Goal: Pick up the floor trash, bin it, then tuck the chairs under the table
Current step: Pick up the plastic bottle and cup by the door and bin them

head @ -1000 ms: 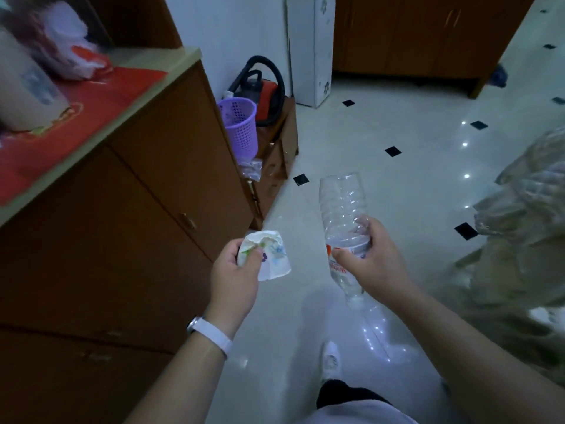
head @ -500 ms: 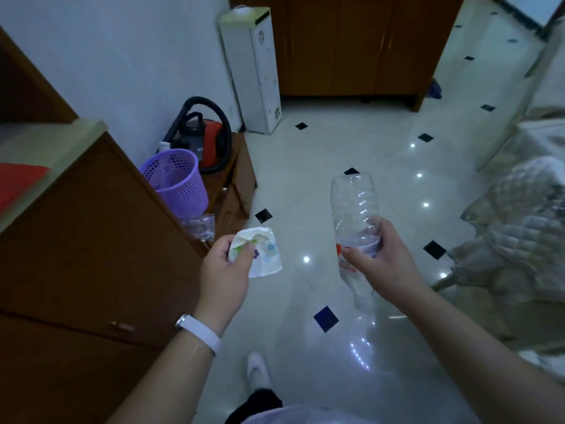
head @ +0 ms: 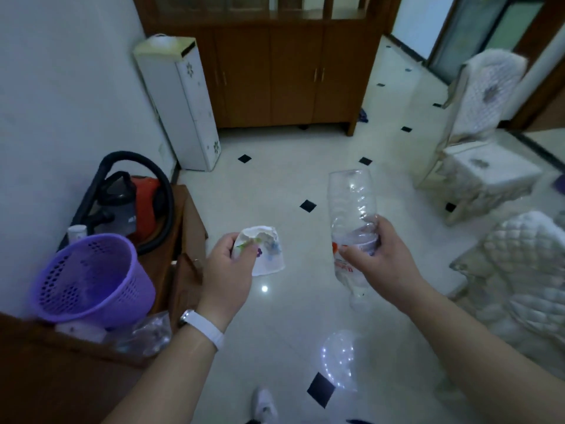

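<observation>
My left hand (head: pixel 224 270) grips a crumpled white paper cup (head: pixel 266 254) with a coloured print, held upside down over the floor. My right hand (head: pixel 382 261) holds a clear empty plastic bottle (head: pixel 350 209) around its label, neck pointing down. A purple perforated bin (head: pixel 88 276) stands at the lower left on a low wooden unit, just left of my left hand. Two chairs with white quilted covers stand at the right, one far (head: pixel 483 117) and one near (head: pixel 519 276).
A red and black vacuum cleaner (head: pixel 134 200) sits behind the bin on the low wooden stand (head: pixel 189 215). A white water dispenser (head: pixel 180 102) stands against the wall, beside a brown cabinet (head: pixel 290 71). Glossy white tiles with black diamonds (head: pixel 275 185) spread ahead. Crumpled plastic (head: pixel 146 332) lies below the bin.
The view has swung right and moved forward: the purple bin is now close at my lower left and the cabinet and chairs have come into view. Both hands keep their grip.
</observation>
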`<state>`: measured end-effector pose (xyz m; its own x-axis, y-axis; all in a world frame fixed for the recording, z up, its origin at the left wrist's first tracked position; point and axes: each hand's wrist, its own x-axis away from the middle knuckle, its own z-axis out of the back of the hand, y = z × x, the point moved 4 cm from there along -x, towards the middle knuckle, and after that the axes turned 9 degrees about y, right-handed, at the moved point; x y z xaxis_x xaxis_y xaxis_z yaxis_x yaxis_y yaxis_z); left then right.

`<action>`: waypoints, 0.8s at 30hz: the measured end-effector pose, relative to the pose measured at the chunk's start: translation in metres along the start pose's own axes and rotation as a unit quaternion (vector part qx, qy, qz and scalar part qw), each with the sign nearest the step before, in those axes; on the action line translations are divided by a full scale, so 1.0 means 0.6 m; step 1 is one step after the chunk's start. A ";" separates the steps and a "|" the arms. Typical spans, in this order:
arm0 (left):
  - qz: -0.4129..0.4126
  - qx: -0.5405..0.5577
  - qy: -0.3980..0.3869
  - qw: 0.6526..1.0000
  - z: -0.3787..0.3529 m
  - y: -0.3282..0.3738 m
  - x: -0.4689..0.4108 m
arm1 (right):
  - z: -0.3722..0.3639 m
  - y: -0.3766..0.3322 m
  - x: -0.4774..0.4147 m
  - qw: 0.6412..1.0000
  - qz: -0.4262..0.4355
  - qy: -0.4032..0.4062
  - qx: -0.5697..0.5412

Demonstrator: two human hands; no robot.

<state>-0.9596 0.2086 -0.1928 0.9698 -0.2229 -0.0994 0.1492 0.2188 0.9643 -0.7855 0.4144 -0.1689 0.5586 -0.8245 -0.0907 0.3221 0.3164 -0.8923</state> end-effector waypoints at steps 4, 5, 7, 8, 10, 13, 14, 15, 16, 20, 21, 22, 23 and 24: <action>-0.015 -0.003 -0.055 0.998 -0.067 0.010 -0.111 | -0.016 -0.024 -0.070 0.999 -0.015 0.037 -0.009; -0.022 0.001 -0.070 0.997 -0.083 0.013 -0.131 | -0.016 -0.024 -0.085 0.999 -0.021 0.045 -0.001; -0.032 0.003 -0.100 0.994 -0.114 0.018 -0.172 | -0.014 -0.017 -0.118 0.997 -0.036 0.062 0.006; -0.038 0.003 -0.107 0.993 -0.128 0.018 -0.195 | -0.015 -0.010 -0.138 0.996 -0.046 0.071 0.004; -0.042 0.000 -0.109 0.993 -0.158 0.014 -0.239 | -0.021 0.003 -0.178 0.994 -0.065 0.084 0.002; -0.042 -0.014 -0.118 0.992 -0.208 0.006 -0.294 | -0.036 0.026 -0.240 0.992 -0.083 0.097 -0.008; -0.045 -0.016 -0.126 0.991 -0.227 0.003 -0.313 | -0.042 0.035 -0.264 0.991 -0.089 0.101 -0.011; -0.047 -0.020 -0.134 0.990 -0.247 0.001 -0.333 | -0.048 0.044 -0.290 0.990 -0.095 0.104 -0.013; -0.050 -0.026 -0.139 0.989 -0.268 0.002 -0.355 | -0.055 0.052 -0.318 0.989 -0.099 0.104 -0.017; -0.061 -0.058 -0.133 0.988 -0.346 0.031 -0.452 | -0.073 0.068 -0.448 0.987 -0.110 0.099 -0.059; -0.071 -0.060 -0.132 0.987 -0.366 0.044 -0.475 | -0.073 0.066 -0.482 0.987 -0.111 0.097 -0.066; -0.081 -0.062 -0.134 0.986 -0.389 0.058 -0.497 | -0.069 0.063 -0.515 0.987 -0.112 0.095 -0.069; -0.089 -0.059 -0.135 0.985 -0.413 0.075 -0.518 | -0.063 0.059 -0.548 0.987 -0.111 0.094 -0.071; -0.096 -0.053 -0.133 0.985 -0.439 0.092 -0.539 | -0.057 0.055 -0.584 0.988 -0.105 0.093 -0.071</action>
<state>-1.2142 0.5430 -0.1722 0.8387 -0.5084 -0.1953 0.3573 0.2432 0.9018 -0.9967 0.6974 -0.1814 0.3359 -0.9412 0.0349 0.2988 0.0713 -0.9516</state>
